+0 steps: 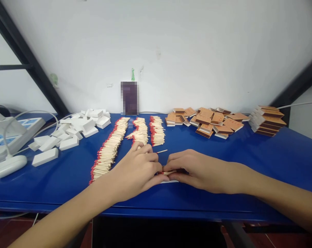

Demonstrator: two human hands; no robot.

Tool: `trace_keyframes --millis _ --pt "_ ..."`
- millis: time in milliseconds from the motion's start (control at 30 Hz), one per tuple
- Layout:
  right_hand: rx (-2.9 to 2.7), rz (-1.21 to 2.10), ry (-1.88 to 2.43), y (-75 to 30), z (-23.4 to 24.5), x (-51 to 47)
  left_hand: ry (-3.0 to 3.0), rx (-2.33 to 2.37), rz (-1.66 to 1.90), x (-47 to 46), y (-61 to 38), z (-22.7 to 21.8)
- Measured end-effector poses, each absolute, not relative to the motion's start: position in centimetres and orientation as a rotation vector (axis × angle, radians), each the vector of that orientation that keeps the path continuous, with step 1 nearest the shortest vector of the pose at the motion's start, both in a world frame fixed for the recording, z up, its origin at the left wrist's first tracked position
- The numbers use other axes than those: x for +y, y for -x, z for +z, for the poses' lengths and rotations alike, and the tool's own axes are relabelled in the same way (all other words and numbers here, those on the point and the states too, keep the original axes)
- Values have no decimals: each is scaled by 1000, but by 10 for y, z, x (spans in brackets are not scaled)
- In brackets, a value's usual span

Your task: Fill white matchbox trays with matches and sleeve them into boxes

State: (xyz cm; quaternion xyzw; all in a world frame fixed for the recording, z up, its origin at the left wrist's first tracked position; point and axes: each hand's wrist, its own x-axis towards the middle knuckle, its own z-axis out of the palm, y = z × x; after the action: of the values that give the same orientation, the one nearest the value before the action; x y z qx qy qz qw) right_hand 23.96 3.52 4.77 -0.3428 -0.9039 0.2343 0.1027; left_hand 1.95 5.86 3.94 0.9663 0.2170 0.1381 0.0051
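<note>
My left hand [145,168] and my right hand [193,168] meet near the front of the blue table. Between their fingertips lie a few red-headed matches [169,172], and a white matchbox tray [170,182] shows its edge just below. My left fingers pinch at the matches' red heads. The right thumb and fingers close around the tray and the pale match ends; most of the tray is hidden. Beyond my left knuckles are a middle pile of matches [140,127] and a right pile of matches [158,131]. One loose match [162,151] lies near my fingers.
A long row of matches [109,151] runs along the left. White trays [81,125] are heaped behind it. Orange matchbox sleeves [210,119] lie back right, beside stacked matchboxes [268,120]. A power strip [29,129] and white cables occupy the far left.
</note>
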Motion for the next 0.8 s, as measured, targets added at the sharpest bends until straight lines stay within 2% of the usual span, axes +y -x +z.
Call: trace_keyframes --millis 467,800 --pt "-2585 1007 1044 -249 64 37 -3184 614 470 60 -18 33" --pt "-2608 891 1033 -251 58 41 -3168 604 449 56 -17 32"
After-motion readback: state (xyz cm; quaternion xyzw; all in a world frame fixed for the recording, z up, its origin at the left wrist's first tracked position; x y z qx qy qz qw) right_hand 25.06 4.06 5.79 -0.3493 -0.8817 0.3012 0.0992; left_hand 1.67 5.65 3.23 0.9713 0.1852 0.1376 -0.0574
